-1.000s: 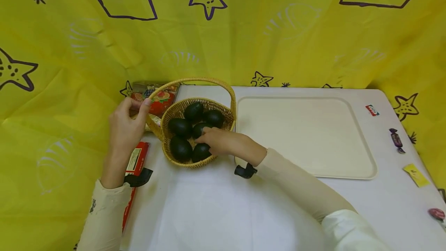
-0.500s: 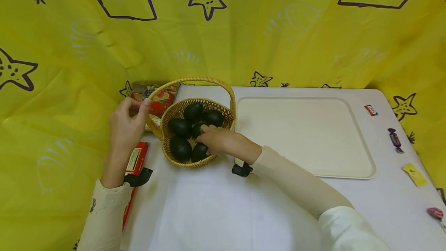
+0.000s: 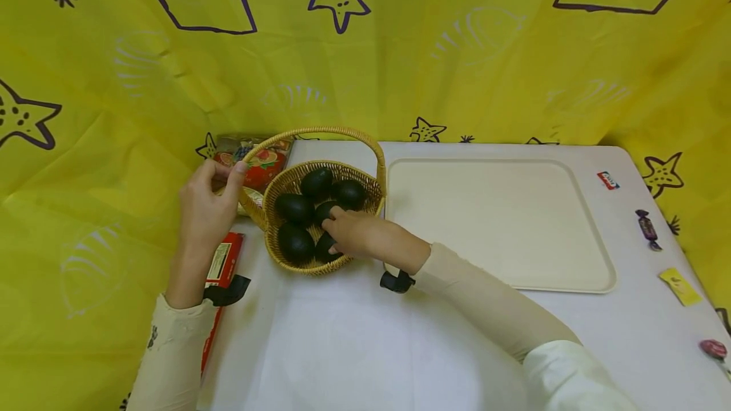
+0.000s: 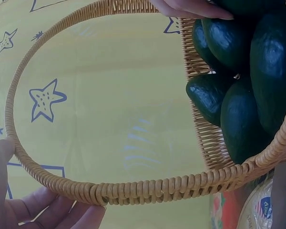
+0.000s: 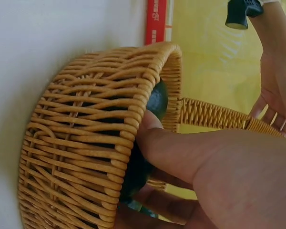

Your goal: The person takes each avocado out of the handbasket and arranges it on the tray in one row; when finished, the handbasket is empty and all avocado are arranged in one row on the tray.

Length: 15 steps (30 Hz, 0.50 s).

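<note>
A wicker basket (image 3: pixel 283 186) with an arched handle (image 3: pixel 320 131) stands on the white table and holds several dark green avocados (image 3: pixel 316 181). My left hand (image 3: pixel 231 171) grips the handle near its left base; its fingers (image 4: pixel 43 210) curl under the handle (image 4: pixel 133 191). My right hand (image 3: pixel 333 231) reaches into the basket's front right part. Its fingers are curled round one avocado (image 3: pixel 323 248), which it mostly hides. In the right wrist view its thumb (image 5: pixel 181 152) presses on that avocado (image 5: pixel 158 101) just inside the basket rim (image 5: pixel 86 143).
A cream tray (image 3: pixel 497 221) lies right of the basket. A red box (image 3: pixel 225 259) and snack packets (image 3: pixel 259 160) sit at the left by the yellow cloth. Wrapped sweets (image 3: pixel 648 228) and a yellow packet (image 3: pixel 681 286) lie near the right edge.
My right hand has slid a little left and deeper into the basket, covering more of the front avocado. The left hand and basket have stayed put.
</note>
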### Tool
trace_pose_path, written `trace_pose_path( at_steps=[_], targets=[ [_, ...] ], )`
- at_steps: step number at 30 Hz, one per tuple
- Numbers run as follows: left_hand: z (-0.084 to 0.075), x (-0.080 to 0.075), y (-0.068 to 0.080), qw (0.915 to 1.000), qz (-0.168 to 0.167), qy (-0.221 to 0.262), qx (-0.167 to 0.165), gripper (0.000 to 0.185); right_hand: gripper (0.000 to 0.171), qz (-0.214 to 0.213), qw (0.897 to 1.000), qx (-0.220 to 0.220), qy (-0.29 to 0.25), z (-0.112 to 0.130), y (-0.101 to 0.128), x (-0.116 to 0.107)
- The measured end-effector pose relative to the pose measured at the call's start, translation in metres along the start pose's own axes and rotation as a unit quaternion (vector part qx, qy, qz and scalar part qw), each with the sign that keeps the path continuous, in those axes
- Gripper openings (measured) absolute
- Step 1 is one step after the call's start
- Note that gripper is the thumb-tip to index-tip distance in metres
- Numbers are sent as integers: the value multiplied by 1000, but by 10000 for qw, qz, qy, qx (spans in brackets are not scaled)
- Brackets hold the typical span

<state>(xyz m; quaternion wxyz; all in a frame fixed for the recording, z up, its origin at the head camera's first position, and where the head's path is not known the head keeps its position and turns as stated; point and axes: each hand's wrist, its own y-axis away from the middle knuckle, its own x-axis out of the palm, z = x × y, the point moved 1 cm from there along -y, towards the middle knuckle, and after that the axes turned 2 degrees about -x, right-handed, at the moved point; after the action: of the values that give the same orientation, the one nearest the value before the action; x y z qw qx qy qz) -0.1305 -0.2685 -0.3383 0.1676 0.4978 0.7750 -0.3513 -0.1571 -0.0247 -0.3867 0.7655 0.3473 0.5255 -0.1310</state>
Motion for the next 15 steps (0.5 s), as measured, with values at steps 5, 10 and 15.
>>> trace_pose_path(
  at_steps=[5,10,15],
  targets=[
    [-1,0,0,10000,-17,-4,-3,41,59,69,9990,136,-415,2,2,-2],
    [-1,0,1,10000,-15,-28,-9,41,63,222,9971,-33,-725,-4,3,-8],
    [-1,0,1,10000,-20,-45,7,42,64,439,9904,-142,-1306,-15,1,-11]
  ],
)
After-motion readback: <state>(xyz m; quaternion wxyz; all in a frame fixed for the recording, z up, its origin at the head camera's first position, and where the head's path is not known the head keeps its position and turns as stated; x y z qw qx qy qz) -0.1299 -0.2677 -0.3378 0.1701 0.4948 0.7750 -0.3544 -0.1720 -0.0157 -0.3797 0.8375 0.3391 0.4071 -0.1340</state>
